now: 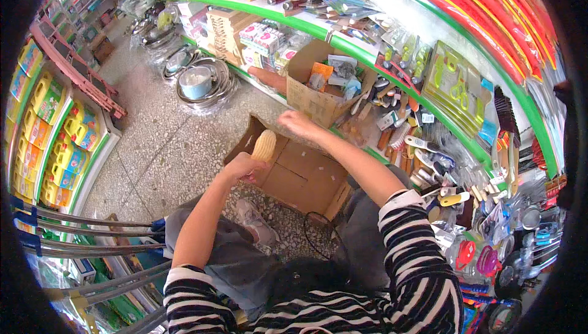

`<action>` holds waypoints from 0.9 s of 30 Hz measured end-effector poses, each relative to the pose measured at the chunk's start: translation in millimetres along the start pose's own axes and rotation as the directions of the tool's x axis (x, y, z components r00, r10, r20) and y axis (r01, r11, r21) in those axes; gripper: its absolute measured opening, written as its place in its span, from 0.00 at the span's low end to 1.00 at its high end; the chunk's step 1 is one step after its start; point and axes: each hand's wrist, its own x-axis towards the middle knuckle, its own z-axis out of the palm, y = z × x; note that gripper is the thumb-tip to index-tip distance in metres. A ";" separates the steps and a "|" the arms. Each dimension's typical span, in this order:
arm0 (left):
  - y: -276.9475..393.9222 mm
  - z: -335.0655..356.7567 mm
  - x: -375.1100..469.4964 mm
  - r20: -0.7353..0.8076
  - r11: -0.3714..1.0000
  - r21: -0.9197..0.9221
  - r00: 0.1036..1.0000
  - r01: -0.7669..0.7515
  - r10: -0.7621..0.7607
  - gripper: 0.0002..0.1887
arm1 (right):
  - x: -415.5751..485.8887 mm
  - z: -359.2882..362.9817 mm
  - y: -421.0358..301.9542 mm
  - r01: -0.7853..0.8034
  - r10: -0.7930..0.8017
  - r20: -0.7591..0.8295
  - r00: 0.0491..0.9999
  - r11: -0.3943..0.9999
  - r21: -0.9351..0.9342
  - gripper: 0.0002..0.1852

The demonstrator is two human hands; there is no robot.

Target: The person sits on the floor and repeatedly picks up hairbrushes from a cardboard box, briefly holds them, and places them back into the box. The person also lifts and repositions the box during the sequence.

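Note:
In my left hand is a pale yellow corn cob, its free end tilted up and away from me. My right hand is held farther forward and to the right, its fingers curled, with nothing visible in them. A brown cardboard box with its flaps spread lies on the floor between my legs, below both hands. Just beyond my right hand stands a taller cardboard box with an orange packet and other small wrapped goods inside.
Shelves with green edging curve along the right, full of brushes, scissors packs and kitchen tools. Metal basins and a blue pot stand on the speckled floor. Yellow bottles fill a left shelf. Metal rails reach near my left leg.

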 end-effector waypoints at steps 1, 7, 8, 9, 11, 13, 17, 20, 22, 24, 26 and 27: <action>-10.7 -6.8 -2.0 -0.014 1.000 -0.003 1.000 0.003 -0.003 0.13 | -8.5 21.4 -24.8 0.044 -0.049 0.038 0.998 0.989 0.139 0.19; 2.5 -12.0 -6.5 0.032 1.000 -0.021 0.999 0.015 -0.015 0.13 | -3.8 -10.0 -0.3 -0.253 0.251 -0.103 0.963 0.696 -0.672 0.25; 6.9 -10.3 -8.1 0.025 0.998 -0.061 1.000 0.002 -0.001 0.13 | -3.6 -16.7 2.8 -0.219 0.192 -0.116 0.975 0.700 -0.680 0.26; 6.9 -6.1 -8.0 0.027 0.994 -0.108 1.000 -0.003 0.006 0.13 | -8.6 -21.4 6.9 -0.192 0.146 -0.126 0.981 0.698 -0.690 0.27; 5.5 -9.2 -3.1 -0.001 0.996 -0.082 0.999 -0.041 0.041 0.11 | -13.2 -16.7 13.4 -0.112 0.057 -0.112 0.992 0.803 -0.585 0.29; 3.6 -4.8 7.2 -0.047 0.995 -0.065 0.996 -0.082 0.079 0.10 | -24.0 3.5 -8.0 -0.033 0.064 0.095 0.993 0.953 -0.302 0.29; 11.6 19.4 11.6 -0.020 0.978 -0.033 0.978 -0.206 0.206 0.10 | -59.5 25.1 -31.7 -0.283 0.193 0.348 0.917 0.931 0.230 0.37; 37.9 50.5 -1.6 0.073 0.968 -0.030 0.966 -0.248 0.250 0.13 | -80.9 17.2 -34.5 -0.449 0.345 0.287 0.894 0.712 0.541 0.31; 39.2 66.6 4.9 0.147 0.969 0.073 0.963 -0.237 0.225 0.14 | -85.1 10.3 -17.2 -0.339 0.239 0.241 0.941 0.617 0.710 0.28; 38.0 80.7 2.8 0.250 0.960 0.080 0.938 -0.268 0.241 0.18 | -95.3 -0.8 -5.4 -0.302 0.225 0.206 0.952 0.602 0.739 0.25; 46.7 95.6 -5.6 0.291 0.875 0.315 0.914 -0.369 0.281 0.19 | -113.3 -20.1 7.2 -0.276 0.247 0.154 0.957 0.605 0.747 0.21; 47.7 99.8 -9.6 0.307 0.809 0.423 0.905 -0.408 0.296 0.20 | -127.1 -36.5 9.3 -0.270 0.267 0.127 0.955 0.615 0.740 0.20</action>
